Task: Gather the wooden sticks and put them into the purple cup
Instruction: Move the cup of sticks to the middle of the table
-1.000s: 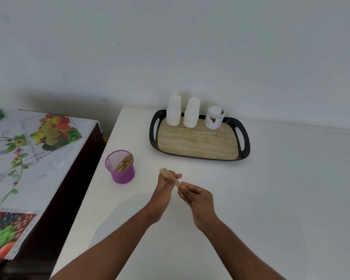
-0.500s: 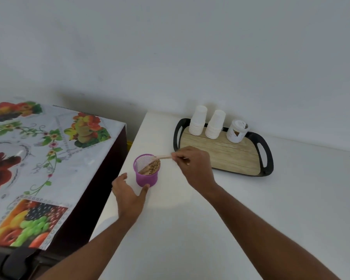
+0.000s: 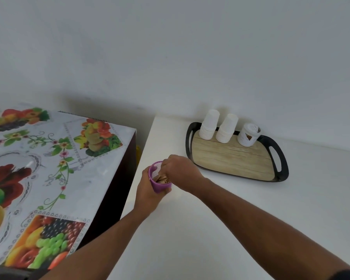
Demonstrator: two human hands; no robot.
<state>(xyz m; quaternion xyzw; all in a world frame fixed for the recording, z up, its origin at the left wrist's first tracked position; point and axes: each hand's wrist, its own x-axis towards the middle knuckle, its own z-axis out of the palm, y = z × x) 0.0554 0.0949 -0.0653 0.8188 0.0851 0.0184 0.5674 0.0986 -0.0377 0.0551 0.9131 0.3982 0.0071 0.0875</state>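
Centre frame: our left hand (image 3: pixel 148 190) wraps its fingers around the purple cup (image 3: pixel 159 183), on the white table (image 3: pixel 210 229). Our right hand (image 3: pixel 180 168) sits over the rim, fingertips down among the wooden sticks (image 3: pixel 162 179); can't tell if they're pinching one.

Plain pale wall (image 3: pixel 170 47), white counter (image 3: pixel 251 199), seemingly fruit-print-clothed table (image 3: pixel 49 158).
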